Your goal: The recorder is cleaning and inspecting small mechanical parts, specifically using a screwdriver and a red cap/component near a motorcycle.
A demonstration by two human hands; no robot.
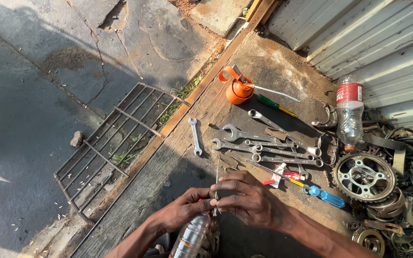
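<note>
My left hand (187, 208) and my right hand (249, 198) meet at the bottom centre, both pinching a thin metal wire (216, 177) that stands upright between the fingertips. Just below the hands is the top of a clear plastic bottle (190, 236) with a red cap, tilted toward me. Its lower part is cut off by the frame edge.
Several wrenches (264, 143) lie on the wooden board (178, 162), with an orange oil can (239, 88), a green screwdriver (276, 105), a blue-handled screwdriver (325, 196), a second plastic bottle (349, 114) and sprockets (365, 177) among scrap parts at right. A rusty rebar grate (115, 143) lies on the concrete to the left.
</note>
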